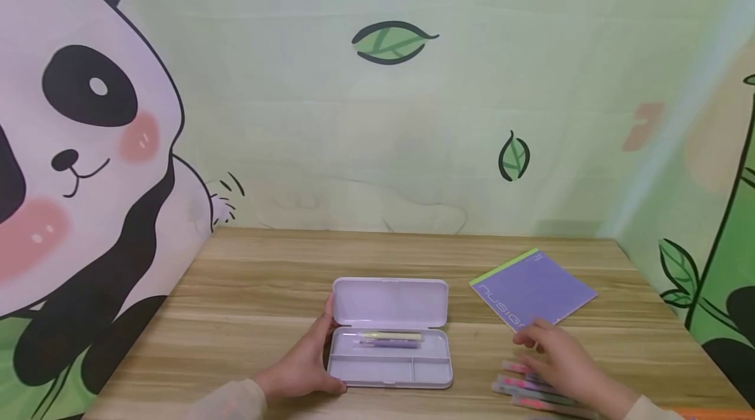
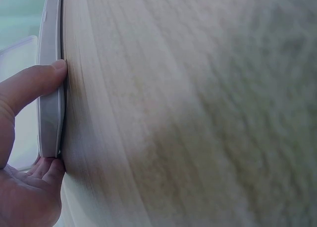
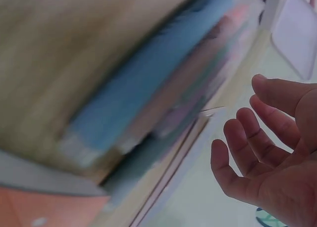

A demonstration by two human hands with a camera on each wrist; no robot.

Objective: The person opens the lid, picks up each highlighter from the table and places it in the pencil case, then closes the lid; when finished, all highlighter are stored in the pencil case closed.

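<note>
A white pencil case (image 1: 370, 370) lies with its lid raised on the table, two pens (image 1: 389, 341), one yellowish and one purple, in its back compartment. My left hand (image 1: 303, 362) grips the case's left end, thumb at the front edge and fingers around the side. In the left wrist view, the thumb presses on the case (image 2: 49, 113). Over at the right, my right hand (image 1: 560, 361) hovers above several loose pens (image 1: 519, 400), fingers loosely bent and holding nothing. A blue pen (image 3: 153, 73) is nearest the camera in the right wrist view, blurred.
Behind the loose pens lies a purple notebook (image 1: 533, 289) with a green spine edge. An orange object (image 3: 49, 207) sits by the pens at the table's near right. A printed panda backdrop (image 1: 283, 112) rises behind the wooden table (image 1: 253, 315).
</note>
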